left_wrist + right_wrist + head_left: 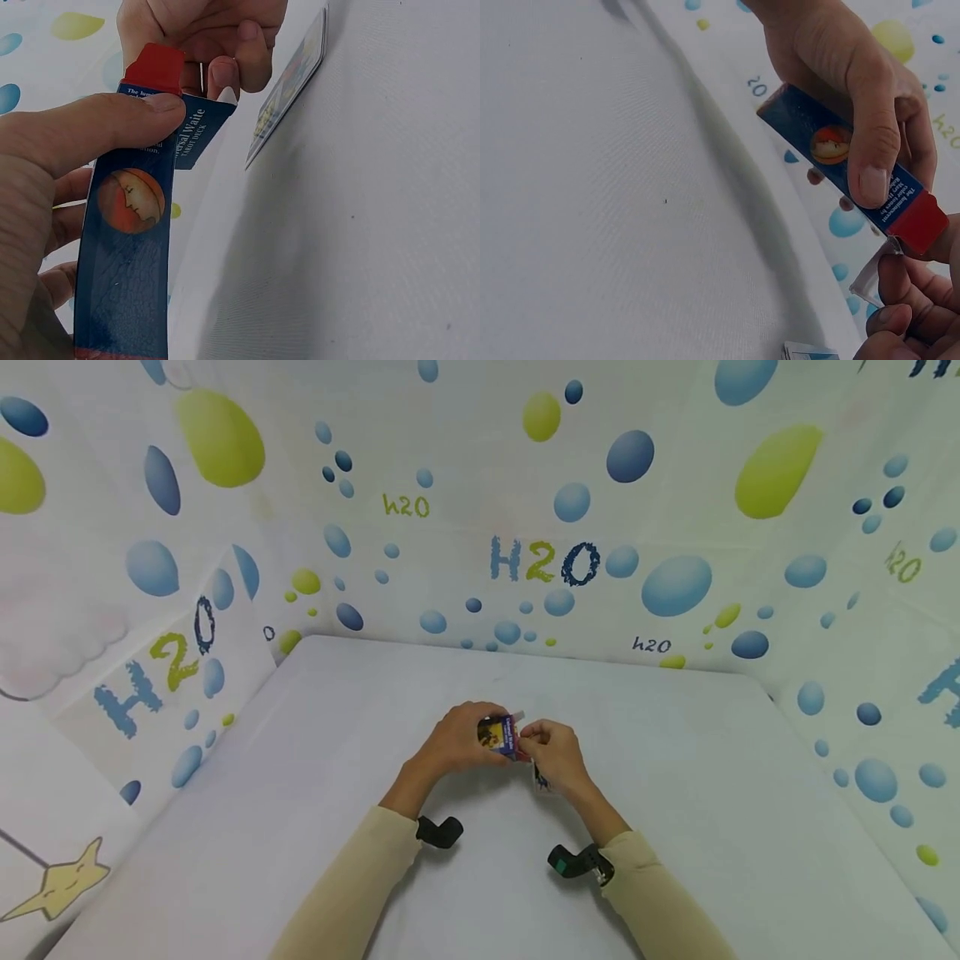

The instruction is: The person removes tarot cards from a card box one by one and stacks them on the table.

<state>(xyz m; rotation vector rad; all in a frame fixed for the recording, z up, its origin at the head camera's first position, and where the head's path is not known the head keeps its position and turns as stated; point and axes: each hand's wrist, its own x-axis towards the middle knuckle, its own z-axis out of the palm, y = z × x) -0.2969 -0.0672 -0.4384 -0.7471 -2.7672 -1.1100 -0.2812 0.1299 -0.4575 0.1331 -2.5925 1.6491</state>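
A small blue tarot card box (495, 735) with a red end and a round face picture is gripped by my left hand (456, 742), thumb flat along its narrow side. At the box's opened end, a red side flap (155, 69) sticks out and the lid flap (204, 129) stands folded outward. My right hand (556, 757) pinches at this lid flap with thumb and fingertips, the other fingers curled. Below the right hand, a thin stack of cards (291, 84) lies on the white table. The box's inside is hidden in all views.
The white tabletop (300, 793) spreads around both hands. Behind it and at the sides hangs a white cloth (465, 527) printed with blue and green drops and H2O lettering. A black camera mount sits on each wrist.
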